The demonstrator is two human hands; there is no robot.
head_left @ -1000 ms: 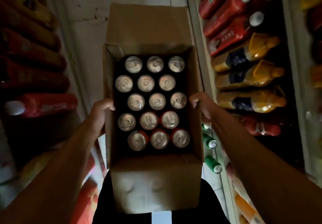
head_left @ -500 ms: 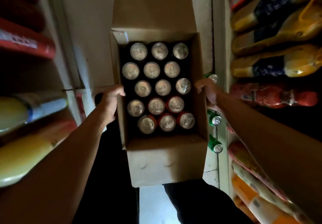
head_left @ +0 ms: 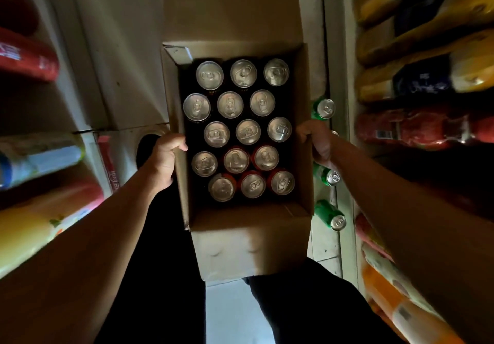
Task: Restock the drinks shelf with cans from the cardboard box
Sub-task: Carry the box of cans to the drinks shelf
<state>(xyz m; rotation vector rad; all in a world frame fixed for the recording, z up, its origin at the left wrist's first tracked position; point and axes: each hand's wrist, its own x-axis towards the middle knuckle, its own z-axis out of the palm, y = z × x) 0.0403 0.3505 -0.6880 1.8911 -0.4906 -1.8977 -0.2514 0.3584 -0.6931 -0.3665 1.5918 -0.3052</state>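
Note:
An open cardboard box hangs in front of me, flaps folded out. Several cans stand upright inside in tight rows, silver tops showing; the nearer ones have red sides, the farther ones dark sides. My left hand grips the box's left wall, thumb hooked over the rim. My right hand grips the right wall the same way. Both arms reach in from the bottom corners. Drinks shelves line both sides of the narrow aisle.
Three green cans stand on the floor just right of the box. Right shelves hold yellow bottles and a red bottle pack. Left shelves hold red bottles and pale ones. Pale floor tiles lie below; my dark legs stand beneath the box.
The box has come lower between the shelves and the view has tilted down. Both hands keep their grip on its side walls.

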